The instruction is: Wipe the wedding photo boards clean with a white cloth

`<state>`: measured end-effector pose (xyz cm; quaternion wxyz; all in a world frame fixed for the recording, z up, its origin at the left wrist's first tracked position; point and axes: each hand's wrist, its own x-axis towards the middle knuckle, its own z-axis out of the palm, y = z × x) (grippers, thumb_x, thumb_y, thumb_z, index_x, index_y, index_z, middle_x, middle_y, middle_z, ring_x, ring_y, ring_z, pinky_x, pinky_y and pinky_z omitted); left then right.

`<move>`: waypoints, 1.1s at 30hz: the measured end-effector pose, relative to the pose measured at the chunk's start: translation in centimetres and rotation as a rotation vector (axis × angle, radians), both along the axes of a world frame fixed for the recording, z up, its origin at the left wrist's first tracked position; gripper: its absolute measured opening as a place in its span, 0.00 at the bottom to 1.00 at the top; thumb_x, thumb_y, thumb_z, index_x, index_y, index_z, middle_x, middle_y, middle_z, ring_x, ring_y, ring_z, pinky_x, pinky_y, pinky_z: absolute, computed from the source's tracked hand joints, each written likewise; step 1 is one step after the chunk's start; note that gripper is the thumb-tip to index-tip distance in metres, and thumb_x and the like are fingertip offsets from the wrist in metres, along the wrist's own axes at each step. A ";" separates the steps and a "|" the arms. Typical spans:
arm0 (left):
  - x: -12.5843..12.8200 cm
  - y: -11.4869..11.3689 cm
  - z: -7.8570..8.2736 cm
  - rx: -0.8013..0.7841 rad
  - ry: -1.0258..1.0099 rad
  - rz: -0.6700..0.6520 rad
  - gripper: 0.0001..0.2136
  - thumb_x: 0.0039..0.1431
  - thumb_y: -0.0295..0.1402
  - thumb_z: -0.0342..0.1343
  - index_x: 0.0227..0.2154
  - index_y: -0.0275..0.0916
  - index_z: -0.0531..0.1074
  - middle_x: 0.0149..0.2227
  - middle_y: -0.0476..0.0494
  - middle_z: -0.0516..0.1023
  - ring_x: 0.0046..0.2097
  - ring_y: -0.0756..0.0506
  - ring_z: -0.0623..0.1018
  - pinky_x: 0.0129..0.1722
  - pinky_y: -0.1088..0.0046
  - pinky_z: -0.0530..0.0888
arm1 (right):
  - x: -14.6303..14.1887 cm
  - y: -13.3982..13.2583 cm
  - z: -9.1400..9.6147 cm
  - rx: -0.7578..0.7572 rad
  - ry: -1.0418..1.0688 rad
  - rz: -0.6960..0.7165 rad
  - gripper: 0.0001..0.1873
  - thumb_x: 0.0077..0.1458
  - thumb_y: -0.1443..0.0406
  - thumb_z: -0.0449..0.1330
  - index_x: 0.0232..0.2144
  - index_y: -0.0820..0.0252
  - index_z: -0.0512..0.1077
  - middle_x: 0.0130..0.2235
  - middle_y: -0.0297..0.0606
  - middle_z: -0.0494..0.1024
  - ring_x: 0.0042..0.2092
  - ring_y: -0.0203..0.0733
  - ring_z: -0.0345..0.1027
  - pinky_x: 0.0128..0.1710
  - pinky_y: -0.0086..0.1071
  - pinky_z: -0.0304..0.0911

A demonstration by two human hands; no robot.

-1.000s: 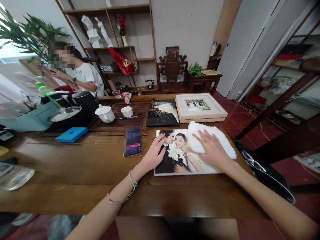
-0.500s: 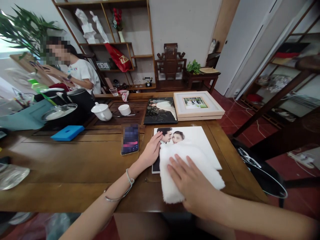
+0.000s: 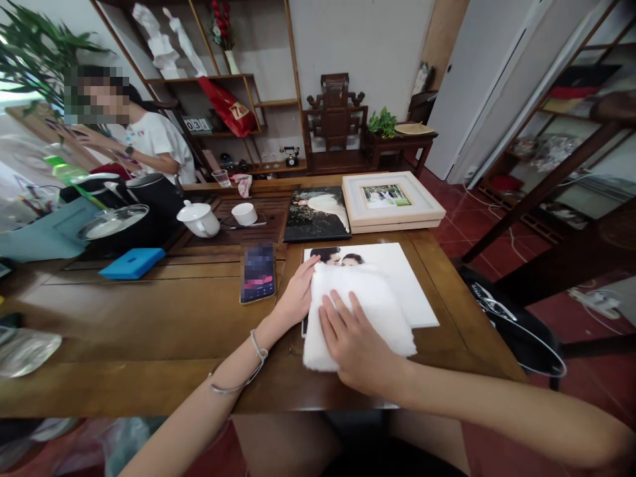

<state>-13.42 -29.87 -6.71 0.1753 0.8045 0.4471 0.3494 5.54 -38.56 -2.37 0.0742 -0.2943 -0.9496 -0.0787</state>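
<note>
A white fluffy cloth (image 3: 377,298) covers the lower left of a photo panel (image 3: 415,291) that shows a couple and lies flat on the wooden table. My right hand (image 3: 360,341) lies flat on the cloth, fingers stretched out and slightly apart. Along the panel's left edge rests my left hand (image 3: 298,291), its fingers extended and the tips near the printed heads. The cloth's corner touches that hand and hides most of the picture's lower part.
A phone (image 3: 258,273) lies left of my left hand. Behind the panel are a dark photo panel (image 3: 318,213) and a pale framed picture (image 3: 392,202). A lidded white cup (image 3: 199,220) and a blue block (image 3: 132,263) stand farther left. Another person (image 3: 154,142) sits at the back left.
My right hand and the cloth have moved up and left over the panel, covering more of the faces. My left hand has stayed at the panel's left edge. The view has shifted slightly.
</note>
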 end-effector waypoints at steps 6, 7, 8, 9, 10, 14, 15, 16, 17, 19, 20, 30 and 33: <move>0.6 -0.4 0.5 0.020 0.025 0.066 0.19 0.68 0.32 0.40 0.56 0.33 0.66 0.61 0.31 0.67 0.63 0.40 0.65 0.64 0.53 0.61 | 7.9 0.2 0.1 -0.216 0.084 0.057 0.46 0.41 0.71 0.54 0.65 0.69 0.52 0.68 0.47 0.52 0.69 0.50 0.37 0.67 0.50 0.37; 0.8 -0.4 0.6 0.025 0.027 0.078 0.18 0.68 0.32 0.40 0.55 0.33 0.67 0.60 0.32 0.68 0.63 0.40 0.66 0.64 0.53 0.62 | 9.2 0.7 0.0 -0.218 0.101 0.007 0.47 0.41 0.72 0.53 0.66 0.66 0.52 0.68 0.44 0.52 0.69 0.48 0.38 0.67 0.50 0.38; 0.8 -0.5 0.7 0.030 0.028 0.087 0.18 0.68 0.33 0.41 0.55 0.33 0.67 0.60 0.32 0.68 0.62 0.40 0.67 0.63 0.53 0.62 | 10.5 1.3 -0.1 -0.211 0.121 -0.045 0.47 0.40 0.73 0.53 0.66 0.63 0.52 0.68 0.41 0.53 0.69 0.47 0.38 0.66 0.50 0.39; 0.9 -0.6 0.8 0.035 0.028 0.092 0.17 0.68 0.33 0.42 0.54 0.34 0.67 0.59 0.33 0.69 0.62 0.40 0.67 0.63 0.52 0.63 | 11.6 2.0 -0.2 -0.200 0.144 -0.100 0.48 0.39 0.74 0.52 0.66 0.60 0.52 0.68 0.40 0.54 0.69 0.47 0.39 0.66 0.51 0.40; 1.0 -0.6 0.9 0.039 0.029 0.094 0.17 0.68 0.33 0.42 0.54 0.34 0.68 0.59 0.33 0.69 0.62 0.40 0.68 0.63 0.52 0.63 | 12.6 2.6 -0.4 -0.190 0.168 -0.153 0.48 0.39 0.74 0.52 0.66 0.58 0.52 0.67 0.39 0.55 0.69 0.46 0.40 0.65 0.52 0.42; 1.1 -0.7 1.0 0.043 0.028 0.095 0.17 0.68 0.33 0.42 0.53 0.34 0.69 0.58 0.33 0.70 0.61 0.40 0.69 0.62 0.52 0.65 | 13.7 3.2 -0.6 -0.162 0.199 -0.312 0.48 0.38 0.76 0.49 0.66 0.56 0.53 0.66 0.39 0.57 0.68 0.47 0.42 0.64 0.54 0.44; 1.1 -0.6 1.0 0.042 0.025 0.097 0.17 0.68 0.33 0.42 0.53 0.34 0.69 0.57 0.33 0.71 0.61 0.40 0.69 0.62 0.52 0.65 | 13.2 2.7 -0.5 -0.161 0.181 -0.318 0.48 0.38 0.76 0.49 0.66 0.57 0.53 0.67 0.40 0.56 0.68 0.48 0.41 0.64 0.55 0.43; 1.1 -0.6 1.0 0.042 0.019 0.100 0.17 0.68 0.33 0.42 0.52 0.34 0.69 0.57 0.33 0.71 0.60 0.40 0.69 0.62 0.52 0.65 | 12.4 1.9 -0.4 -0.163 0.158 -0.302 0.49 0.38 0.76 0.50 0.66 0.59 0.53 0.67 0.41 0.56 0.69 0.49 0.40 0.65 0.56 0.41; 1.2 -0.6 0.9 0.041 0.014 0.104 0.17 0.68 0.33 0.42 0.53 0.35 0.69 0.57 0.33 0.72 0.60 0.39 0.69 0.61 0.52 0.65 | 11.4 1.0 -0.3 -0.171 0.133 -0.266 0.49 0.38 0.76 0.50 0.66 0.60 0.52 0.67 0.41 0.54 0.69 0.50 0.38 0.65 0.57 0.38; 1.2 -0.6 0.9 0.040 0.005 0.105 0.17 0.68 0.33 0.42 0.53 0.35 0.68 0.57 0.33 0.72 0.61 0.39 0.69 0.61 0.52 0.65 | 9.3 -0.9 0.1 -0.208 0.095 -0.150 0.50 0.37 0.75 0.51 0.67 0.62 0.50 0.68 0.41 0.50 0.69 0.51 0.34 0.66 0.57 0.34; 1.2 -0.6 1.0 0.039 0.001 0.105 0.17 0.68 0.33 0.42 0.53 0.35 0.68 0.57 0.34 0.71 0.61 0.39 0.69 0.62 0.52 0.65 | 8.3 -1.6 0.3 -0.232 0.085 -0.093 0.51 0.37 0.75 0.52 0.67 0.62 0.49 0.69 0.40 0.48 0.70 0.51 0.32 0.66 0.56 0.33; 1.1 -0.6 1.0 0.071 -0.003 0.099 0.15 0.66 0.31 0.44 0.50 0.35 0.71 0.55 0.34 0.74 0.59 0.39 0.72 0.60 0.51 0.68 | 11.4 4.4 -0.4 -0.186 0.204 -0.358 0.46 0.38 0.75 0.49 0.64 0.58 0.56 0.66 0.39 0.58 0.68 0.46 0.43 0.65 0.54 0.42; 1.2 -0.6 0.9 0.078 0.011 0.104 0.14 0.66 0.30 0.45 0.49 0.35 0.71 0.54 0.33 0.74 0.58 0.39 0.72 0.59 0.52 0.69 | 12.2 5.7 -0.4 -0.198 0.234 -0.422 0.43 0.40 0.74 0.48 0.63 0.61 0.59 0.64 0.41 0.62 0.67 0.48 0.46 0.64 0.54 0.45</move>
